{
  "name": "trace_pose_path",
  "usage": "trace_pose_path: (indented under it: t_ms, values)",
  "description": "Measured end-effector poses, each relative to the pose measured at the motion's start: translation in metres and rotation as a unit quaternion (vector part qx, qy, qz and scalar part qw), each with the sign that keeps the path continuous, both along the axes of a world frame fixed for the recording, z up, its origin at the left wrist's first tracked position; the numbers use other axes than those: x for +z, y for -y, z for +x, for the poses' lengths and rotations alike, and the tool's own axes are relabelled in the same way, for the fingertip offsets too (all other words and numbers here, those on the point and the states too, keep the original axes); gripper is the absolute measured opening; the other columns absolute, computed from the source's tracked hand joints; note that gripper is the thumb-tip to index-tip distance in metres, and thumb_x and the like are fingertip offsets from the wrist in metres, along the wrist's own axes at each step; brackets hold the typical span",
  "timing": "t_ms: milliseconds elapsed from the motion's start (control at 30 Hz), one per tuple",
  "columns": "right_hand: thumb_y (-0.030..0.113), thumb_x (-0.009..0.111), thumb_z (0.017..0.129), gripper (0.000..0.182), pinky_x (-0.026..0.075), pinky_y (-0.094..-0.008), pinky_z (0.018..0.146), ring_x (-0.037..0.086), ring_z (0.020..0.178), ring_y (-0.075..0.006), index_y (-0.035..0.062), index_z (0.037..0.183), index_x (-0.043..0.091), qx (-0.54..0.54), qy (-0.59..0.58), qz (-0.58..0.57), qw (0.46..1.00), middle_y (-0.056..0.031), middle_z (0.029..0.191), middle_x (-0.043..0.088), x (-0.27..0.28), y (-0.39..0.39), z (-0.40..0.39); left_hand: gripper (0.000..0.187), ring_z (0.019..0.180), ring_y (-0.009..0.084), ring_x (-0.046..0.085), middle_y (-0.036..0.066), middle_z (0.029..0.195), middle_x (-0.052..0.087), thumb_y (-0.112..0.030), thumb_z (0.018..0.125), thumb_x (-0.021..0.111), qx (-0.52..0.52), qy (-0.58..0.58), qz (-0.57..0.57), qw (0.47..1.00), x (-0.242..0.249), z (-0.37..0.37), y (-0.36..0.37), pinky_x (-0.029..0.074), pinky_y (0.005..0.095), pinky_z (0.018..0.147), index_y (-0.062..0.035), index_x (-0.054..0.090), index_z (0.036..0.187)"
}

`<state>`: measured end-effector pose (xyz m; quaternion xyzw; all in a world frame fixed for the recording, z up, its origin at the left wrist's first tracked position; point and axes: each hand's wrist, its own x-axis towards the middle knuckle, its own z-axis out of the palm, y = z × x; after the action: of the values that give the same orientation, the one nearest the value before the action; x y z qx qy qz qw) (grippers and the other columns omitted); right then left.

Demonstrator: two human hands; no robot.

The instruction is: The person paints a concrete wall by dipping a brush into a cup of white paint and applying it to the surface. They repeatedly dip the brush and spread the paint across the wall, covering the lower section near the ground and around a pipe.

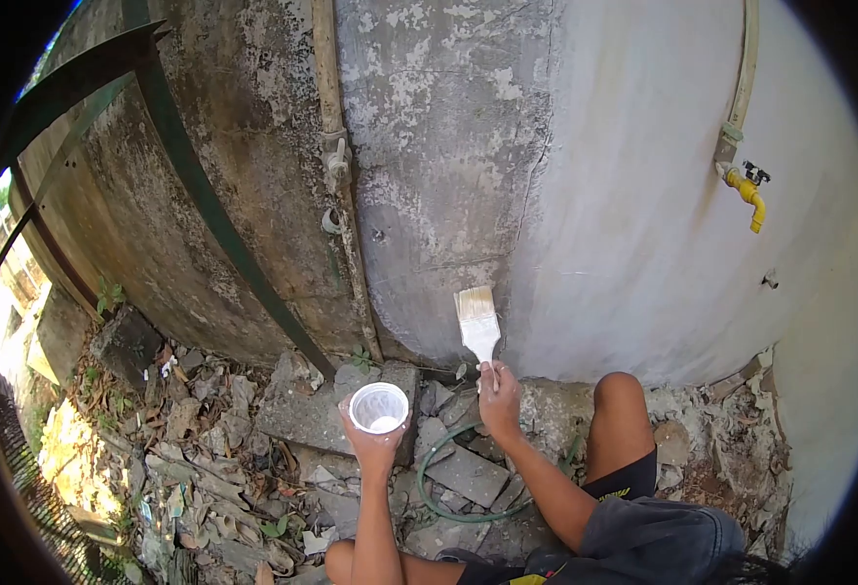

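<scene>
My right hand [499, 395] is closed round the handle of a white paintbrush [479, 327]. The brush points upward, its pale bristles overlapping the lower part of the weathered wall [438, 195]. In my left hand [374, 445] is a white plastic cup [379, 408], fingers wrapped about its sides and its mouth facing up. White paint shows at the bottom of the cup. To the right of the brush the wall is coated whitish, while to the left it is grey, stained and flaking.
A pipe with a valve [337, 164] runs down the wall. At the right is a yellow faucet [752, 200]. A green metal post [214, 205] slants across the left. Broken concrete, dry leaves and a green hose [429, 487] cover the ground around my legs.
</scene>
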<state>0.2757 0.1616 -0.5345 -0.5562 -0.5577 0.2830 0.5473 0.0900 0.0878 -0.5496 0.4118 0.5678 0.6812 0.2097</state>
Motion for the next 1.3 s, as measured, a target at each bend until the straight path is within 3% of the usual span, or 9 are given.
trace_pose_path:
  t_ms: [133, 267, 400, 667, 800, 967, 1067, 1233, 1300]
  values:
    - [0.027, 0.05, 0.094, 0.033, 0.046, -0.0454, 0.066, 0.061, 0.069, -0.0384, -0.0044, 0.095, 0.057, -0.088, 0.18, -0.016, 0.98, -0.0221, 0.073, 0.061, -0.114, -0.023, 0.019, 0.079, 0.102, 0.0214, 0.056, 0.01, 0.108, 0.056, -0.007, 0.052, 0.087, 0.0, -0.008, -0.005, 1.0, -0.001, -0.002, -0.001, 0.044, 0.0337, 0.092, -0.0027, 0.042, 0.117]
    - [0.027, 0.048, 0.095, 0.034, 0.047, -0.0418, 0.054, 0.061, 0.058, -0.0311, -0.0046, 0.085, 0.059, -0.027, 0.073, -0.285, 0.955, -0.0191, 0.07, 0.061, -0.152, -0.012, 0.029, 0.078, 0.101, 0.0213, 0.056, 0.01, 0.107, 0.056, -0.007, 0.052, 0.087, -0.002, -0.001, 0.01, 1.0, 0.004, 0.0, 0.0, 0.044, 0.0336, 0.092, -0.003, 0.043, 0.116]
    - [0.027, 0.05, 0.095, 0.032, 0.036, -0.0304, 0.035, 0.047, 0.04, -0.0151, -0.0003, 0.083, 0.06, 0.018, -0.115, -0.268, 0.956, -0.0043, 0.057, 0.051, -0.092, -0.041, 0.023, 0.077, 0.101, 0.0212, 0.056, 0.01, 0.106, 0.055, -0.007, 0.052, 0.086, -0.003, -0.017, 0.009, 1.0, 0.013, 0.004, 0.002, 0.044, 0.0336, 0.091, -0.0034, 0.043, 0.116]
    - [0.032, 0.05, 0.097, 0.029, 0.03, -0.0208, 0.036, 0.039, 0.042, -0.0034, 0.0047, 0.09, 0.058, 0.103, -0.165, -0.13, 0.972, 0.0035, 0.06, 0.047, 0.066, 0.003, 0.032, 0.079, 0.103, 0.022, 0.056, 0.01, 0.107, 0.055, -0.007, 0.052, 0.086, -0.007, 0.0, 0.013, 1.0, 0.01, 0.002, 0.004, 0.044, 0.034, 0.093, -0.003, 0.042, 0.117]
    - [0.032, 0.055, 0.093, 0.036, 0.04, -0.0314, 0.051, 0.051, 0.053, -0.0158, -0.0025, 0.088, 0.064, 0.123, 0.024, -0.055, 0.991, -0.0084, 0.063, 0.057, 0.091, -0.014, 0.07, 0.082, 0.104, 0.023, 0.056, 0.013, 0.111, 0.054, -0.008, 0.055, 0.087, -0.019, -0.016, 0.009, 1.0, 0.004, -0.001, 0.003, 0.044, 0.034, 0.093, -0.0012, 0.038, 0.121]
    - [0.04, 0.063, 0.086, 0.043, 0.047, -0.0403, 0.063, 0.06, 0.063, -0.0338, -0.0027, 0.088, 0.066, 0.188, 0.296, 0.003, 0.937, -0.0219, 0.071, 0.061, 0.121, -0.013, 0.079, 0.082, 0.104, 0.0222, 0.056, 0.01, 0.11, 0.055, -0.008, 0.052, 0.087, -0.039, -0.02, -0.015, 0.999, -0.006, 0.001, -0.001, 0.044, 0.034, 0.093, -0.0031, 0.04, 0.119]
    - [0.037, 0.068, 0.083, 0.041, 0.046, -0.0343, 0.057, 0.06, 0.057, -0.0251, -0.0033, 0.09, 0.067, 0.273, 0.335, 0.023, 0.901, -0.0187, 0.067, 0.062, 0.126, -0.007, 0.074, 0.084, 0.103, 0.0247, 0.056, 0.011, 0.109, 0.055, -0.008, 0.05, 0.086, -0.039, -0.04, -0.007, 0.998, -0.024, 0.002, -0.003, 0.044, 0.0352, 0.092, -0.0024, 0.04, 0.12]
    - [0.04, 0.065, 0.082, 0.043, 0.048, -0.044, 0.078, 0.06, 0.09, -0.0378, 0.0, 0.097, 0.068, 0.378, 0.434, -0.059, 0.816, -0.0228, 0.091, 0.065, 0.13, 0.001, 0.054, 0.08, 0.102, 0.0269, 0.058, 0.013, 0.109, 0.057, -0.008, 0.05, 0.085, -0.056, -0.039, -0.028, 0.997, -0.011, 0.011, 0.001, 0.045, 0.0365, 0.091, -0.0024, 0.044, 0.118]
    - [0.042, 0.065, 0.081, 0.042, 0.048, -0.0433, 0.079, 0.06, 0.089, -0.038, 0.0033, 0.098, 0.069, 0.409, 0.455, -0.044, 0.79, -0.0221, 0.087, 0.065, 0.125, -0.002, 0.046, 0.081, 0.102, 0.0267, 0.058, 0.013, 0.109, 0.057, -0.008, 0.05, 0.086, -0.061, -0.062, -0.022, 0.996, -0.003, 0.014, 0.002, 0.046, 0.0362, 0.09, -0.0027, 0.044, 0.119]
